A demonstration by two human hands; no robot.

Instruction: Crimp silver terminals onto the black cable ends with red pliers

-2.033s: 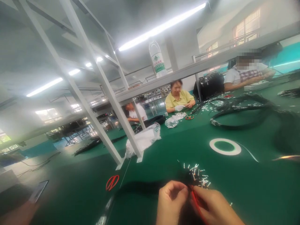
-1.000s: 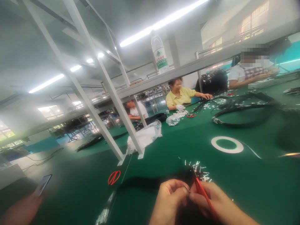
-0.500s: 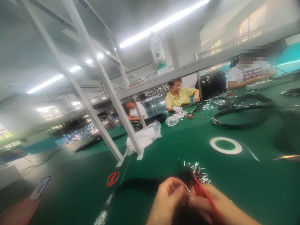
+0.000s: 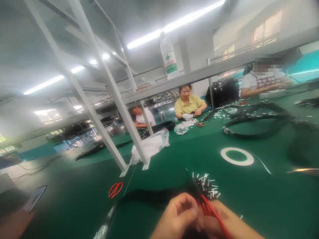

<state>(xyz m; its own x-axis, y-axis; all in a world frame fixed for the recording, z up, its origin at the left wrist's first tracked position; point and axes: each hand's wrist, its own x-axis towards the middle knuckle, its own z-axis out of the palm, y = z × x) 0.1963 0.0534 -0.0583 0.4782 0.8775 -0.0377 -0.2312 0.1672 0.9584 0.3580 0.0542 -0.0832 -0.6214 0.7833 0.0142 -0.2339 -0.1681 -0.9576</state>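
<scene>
My right hand [image 4: 215, 219] is closed on a pair of red-handled scissors [image 4: 211, 209], whose dark blades point up and away from me. My left hand [image 4: 175, 217] is pinched shut, its fingertips meeting the right hand's fingers; what lies between them is hidden. Just beyond the right hand fans out a cluster of silver metal wire ends [image 4: 208, 186]. A dark bundle of black wires [image 4: 149, 197] runs leftward behind the left hand, with more silver ends [image 4: 106, 222] at its lower left.
Red-handled scissors [image 4: 115, 190] lie left on the green table [image 4: 159, 166], near white shelf posts [image 4: 134, 139]. A tape roll [image 4: 237, 156] and coiled black wires [image 4: 251, 132] lie right. A phone [image 4: 36, 198] is far left. People work across the table, one in a yellow shirt [image 4: 190, 104].
The view has shifted slightly. A small metal piece that showed between my fingertips is now out of sight. The scissors stay in my right hand. The person in yellow has lowered an arm.
</scene>
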